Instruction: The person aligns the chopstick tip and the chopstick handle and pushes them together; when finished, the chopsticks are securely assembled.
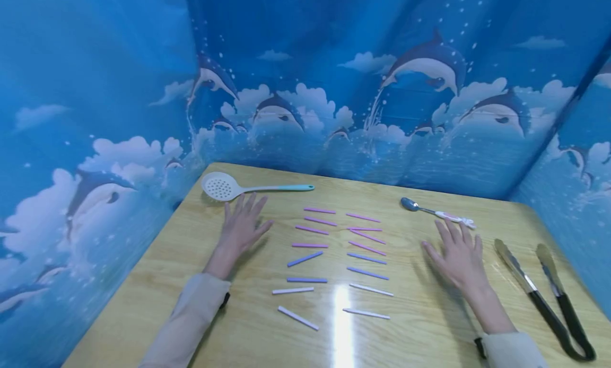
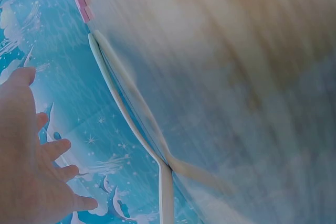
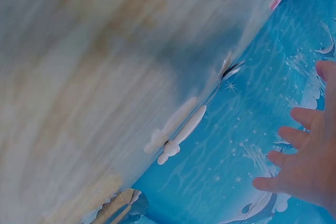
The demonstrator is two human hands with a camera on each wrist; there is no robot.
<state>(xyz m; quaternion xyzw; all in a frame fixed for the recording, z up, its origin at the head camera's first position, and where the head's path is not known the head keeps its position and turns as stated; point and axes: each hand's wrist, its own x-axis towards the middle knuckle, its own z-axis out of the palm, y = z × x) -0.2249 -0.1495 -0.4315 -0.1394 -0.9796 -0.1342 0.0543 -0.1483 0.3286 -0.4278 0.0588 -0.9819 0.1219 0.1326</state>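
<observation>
My left hand (image 1: 240, 228) is held palm down with its fingers spread, just in front of a white skimmer (image 1: 220, 186) with a teal handle. In the left wrist view that hand (image 2: 37, 166) holds nothing. My right hand (image 1: 459, 256) is likewise spread, with a spoon (image 1: 431, 211) with a white figured handle beyond its fingertips. Between the hands lie two columns of short sticks. Pink sticks (image 1: 310, 229) form the far rows, blue sticks (image 1: 307, 280) come nearer, and white sticks (image 1: 298, 318) lie nearest me.
A pair of tongs (image 1: 549, 294) with black handles lies spread at the right side of the wooden table (image 1: 248, 325). Blue dolphin-print curtains (image 1: 310, 50) hang behind the table and at both sides. A bright reflection shows on the tabletop near the front.
</observation>
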